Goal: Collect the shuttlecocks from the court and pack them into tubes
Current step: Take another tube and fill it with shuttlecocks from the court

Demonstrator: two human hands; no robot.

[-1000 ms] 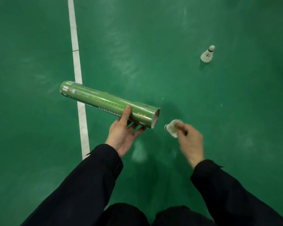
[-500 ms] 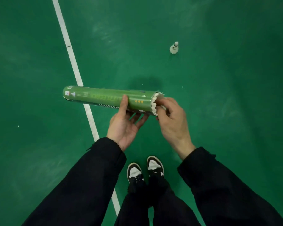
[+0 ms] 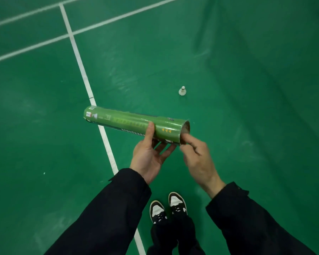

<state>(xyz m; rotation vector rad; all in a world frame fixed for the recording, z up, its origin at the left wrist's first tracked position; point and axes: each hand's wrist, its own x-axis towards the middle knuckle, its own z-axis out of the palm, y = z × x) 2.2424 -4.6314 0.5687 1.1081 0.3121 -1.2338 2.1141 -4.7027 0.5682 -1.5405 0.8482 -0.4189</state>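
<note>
Green court floor (image 3: 247,126) fills the view, crossed by white court lines (image 3: 85,78): one long line runs from upper left down toward the feet, and two others branch off it near the top.

Two dark sleeves (image 3: 107,214) enter from the bottom edge, one on each side. Between them, low in the frame, stand black-and-white shoes (image 3: 168,207), just right of the long white line.

Green tube (image 3: 134,124) is held roughly horizontal above the floor, at mid-frame, crossing over the long line. Its capped end points left; its open mouth faces right, showing a brown cardboard inner wall. Whether anything sits inside the mouth cannot be told from this angle.

Left hand (image 3: 149,159): grip closed around the tube from below, thumb up over the near side of the barrel, fingers curled underneath, at the right-hand half of the tube.

Right hand (image 3: 197,159): fingers loosely curled at the tube's open end, forefinger and thumb tips right at the lower rim. Nothing visible is held in them; whether they touch or pinch the rim cannot be told.

One white shuttlecock (image 3: 182,91) stands on the floor, cork up, beyond the tube's open end and well apart from both hands.
</note>
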